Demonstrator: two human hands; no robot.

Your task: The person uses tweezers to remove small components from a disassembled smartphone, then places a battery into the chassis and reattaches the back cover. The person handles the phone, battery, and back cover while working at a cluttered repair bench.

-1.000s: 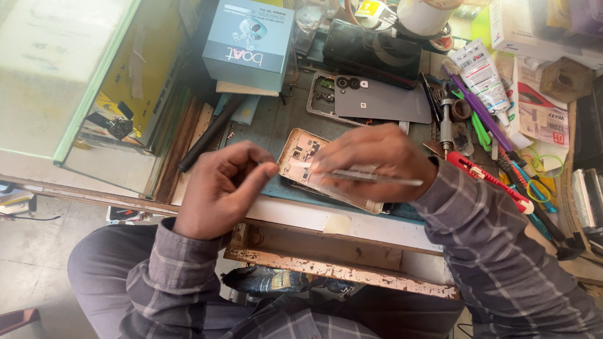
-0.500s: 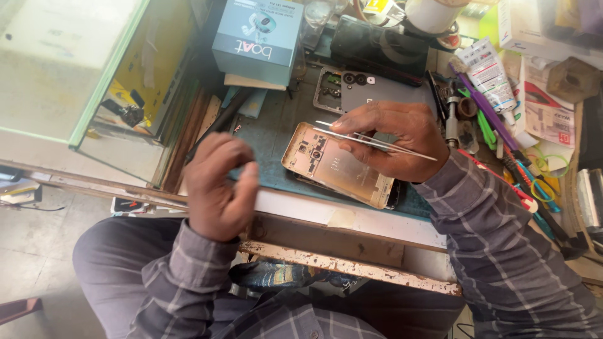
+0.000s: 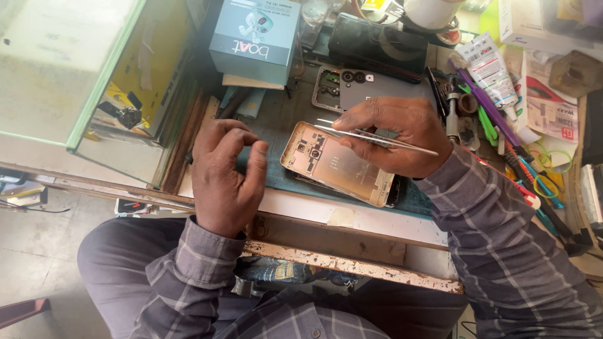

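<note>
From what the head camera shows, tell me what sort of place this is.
Most likely a phone repair bench. A gold-coloured opened phone frame lies on a teal mat under thin metal tweezers held in the right hand, a dark grey phone back cover lies behind it, and colourful hand tools crowd the right side.

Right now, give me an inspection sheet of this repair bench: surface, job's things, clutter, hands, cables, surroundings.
Surface: worn wooden bench with chipped paint on its front edge; a dark mat lies under the work.
Job's things: opened gold phone chassis lies flat on the mat, its inner side up; metal tweezers over its top end.
Clutter: grey phone back, blue box, white tube, screwdrivers and coloured tools at the right.
Hands: right hand holds the tweezers; left hand is loosely curled, fingers pinched, touching no tool.
Cables: thin wire on the floor.
Surroundings: glass case to the left.
</note>
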